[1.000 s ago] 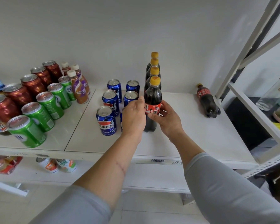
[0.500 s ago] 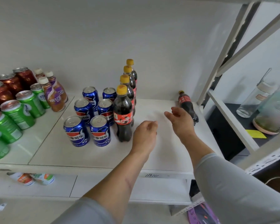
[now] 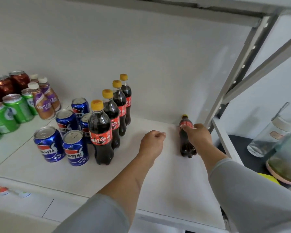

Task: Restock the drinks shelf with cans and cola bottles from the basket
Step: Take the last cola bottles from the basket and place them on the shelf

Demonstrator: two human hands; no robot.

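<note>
Now the right hand (image 3: 197, 137) lies over a cola bottle (image 3: 186, 142) that is on its side on the white shelf (image 3: 166, 174), near the right post (image 3: 239, 68) of the rack. The fingers bend around the middle of the bottle and cover part of its red label, so the hand grips it. The yellow cap points to the back wall and the dark bottom points toward the front edge.

The left hand (image 3: 152, 142) is just above the shelf, between this bottle and the standing drinks. Its fingers are curled into a loose fist and they hold nothing.

More to the left, four upright cola bottles (image 3: 101, 132) with yellow caps stand in one line from front to back. Beside them stand blue cans (image 3: 75, 148) in two rows. Further left are green cans (image 3: 17, 108), red-brown cans (image 3: 3, 84) and some coffee bottles (image 3: 42, 103) with white caps.

On the right, outside the rack, a clear jar (image 3: 269, 132) and a greenish container (image 3: 286, 158) stand on a dark surface. The basket I cannot see from here.
</note>
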